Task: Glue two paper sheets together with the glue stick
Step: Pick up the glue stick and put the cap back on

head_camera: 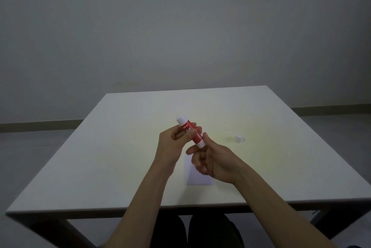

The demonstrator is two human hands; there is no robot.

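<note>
Two bare hands meet above the middle of a white table (120, 167), both on a red glue stick (190, 131) with white lettering on its label. The stick is held up off the tabletop and tilted, its white top end pointing away and to the left, its white bottom end pointing toward the person and to the right. The left hand (170, 143) is curled around the upper part of the red barrel, fingers and thumb pinching it from either side. The right hand (212, 159) takes the lower end: its thumb and forefinger close on the white base, while its other fingers are bent loosely into the palm.

Directly under the hands, white paper (197, 177) lies flat on the table, close to the near edge; the hands cover its far part, and I cannot tell whether it is one sheet or two stacked. Off to the right, well apart from the hands, a small white cap (238, 139) stands alone on the tabletop. Behind the table a plain grey wall (180, 26) fills the room's far side.
</note>
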